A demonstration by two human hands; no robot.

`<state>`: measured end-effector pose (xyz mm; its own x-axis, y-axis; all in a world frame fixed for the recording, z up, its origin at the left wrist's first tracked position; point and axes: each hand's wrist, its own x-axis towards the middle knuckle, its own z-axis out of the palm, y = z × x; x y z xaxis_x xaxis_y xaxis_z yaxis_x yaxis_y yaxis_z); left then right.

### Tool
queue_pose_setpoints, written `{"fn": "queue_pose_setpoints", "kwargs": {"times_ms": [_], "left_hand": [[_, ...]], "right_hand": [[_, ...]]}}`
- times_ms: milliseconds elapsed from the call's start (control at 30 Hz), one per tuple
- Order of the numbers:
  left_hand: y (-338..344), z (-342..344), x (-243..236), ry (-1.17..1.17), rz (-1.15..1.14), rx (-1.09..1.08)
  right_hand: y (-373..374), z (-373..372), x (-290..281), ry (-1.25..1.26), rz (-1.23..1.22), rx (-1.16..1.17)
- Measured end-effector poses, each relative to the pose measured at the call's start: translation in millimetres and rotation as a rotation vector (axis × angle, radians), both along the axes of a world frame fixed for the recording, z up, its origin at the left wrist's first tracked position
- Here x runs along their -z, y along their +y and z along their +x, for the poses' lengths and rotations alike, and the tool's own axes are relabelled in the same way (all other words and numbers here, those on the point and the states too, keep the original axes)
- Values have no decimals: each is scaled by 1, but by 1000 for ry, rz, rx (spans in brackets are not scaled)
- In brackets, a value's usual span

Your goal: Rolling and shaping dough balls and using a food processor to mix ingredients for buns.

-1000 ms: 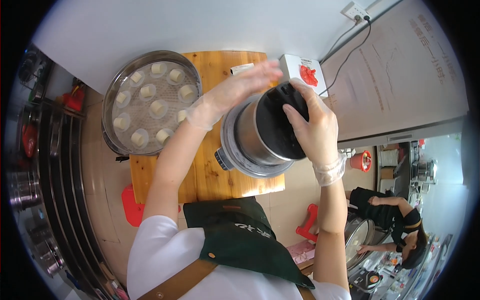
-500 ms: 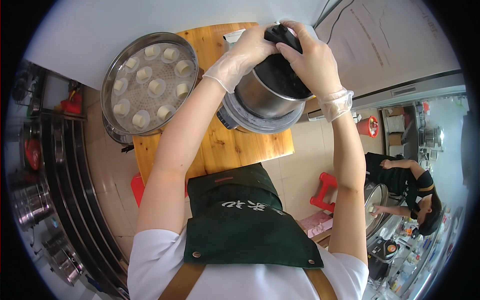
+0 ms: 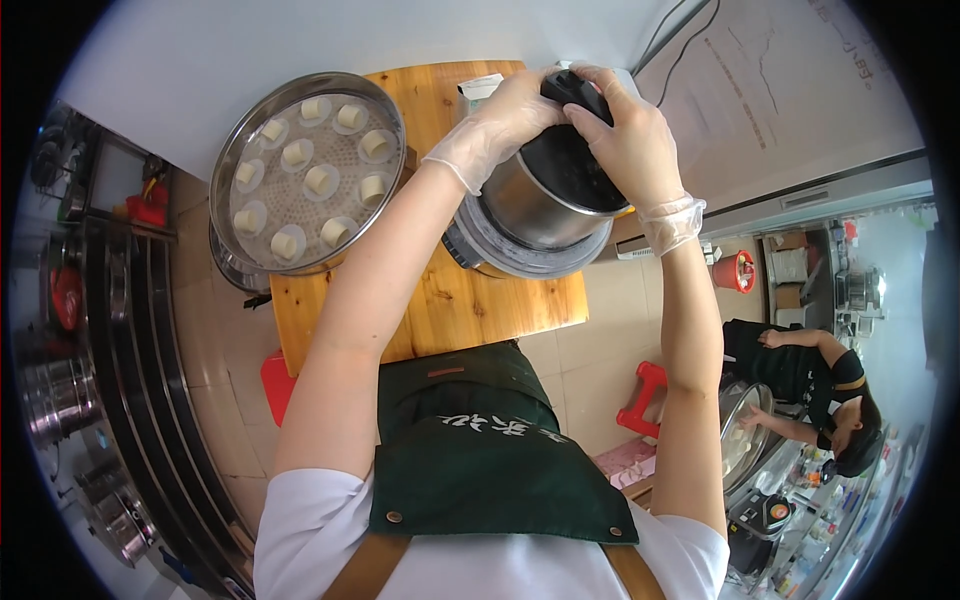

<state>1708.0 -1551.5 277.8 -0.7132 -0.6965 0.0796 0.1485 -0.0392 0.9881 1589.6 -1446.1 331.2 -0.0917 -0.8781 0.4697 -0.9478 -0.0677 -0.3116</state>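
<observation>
Both my hands wear clear plastic gloves and meet at a steel pot [image 3: 530, 212] at the far side of the wooden table. From the left, my left hand [image 3: 522, 108] closes around a black handle [image 3: 578, 92] at the pot's far top. My right hand [image 3: 632, 128] grips the same handle from the right, thumb over its near side. Under the hands the pot's top looks black [image 3: 568, 168]; whether this is a lid or its inside I cannot tell. The pot leans slightly on a round grey base [image 3: 560, 264]. Several fingertips are hidden behind the handle.
Left of the pot, a round steel steamer tray [image 3: 218, 160] holds several small white dough pieces [image 3: 320, 181] on paper rounds. The wooden table [image 3: 500, 305] ends near my apron. A red stool [image 3: 642, 400] stands lower right. Farther right, a co-worker [image 3: 800, 385] handles another round tray.
My view has shifted slightly, so the table and pot appear lower. Both hands keep their hold on the handle. The co-worker's hand has moved a little over the other tray.
</observation>
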Motion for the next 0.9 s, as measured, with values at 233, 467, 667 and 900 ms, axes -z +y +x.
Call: {"fn": "queue_pose_setpoints", "kwargs": {"times_ms": [233,467,667,900], "left_hand": [[-4,-1,6,-4,2,8],[1,0,-1,0,0,9],[0,-1,-1,-2,-5,9],[-3,-2,3,9,-38,29]], "right_hand": [[-3,0,-4,-98,62,7],[-3,-4,-3,-142,80,1],[-3,-3,-4,-127,65,3],[-4,-5,-2,-147,83,1]]}}
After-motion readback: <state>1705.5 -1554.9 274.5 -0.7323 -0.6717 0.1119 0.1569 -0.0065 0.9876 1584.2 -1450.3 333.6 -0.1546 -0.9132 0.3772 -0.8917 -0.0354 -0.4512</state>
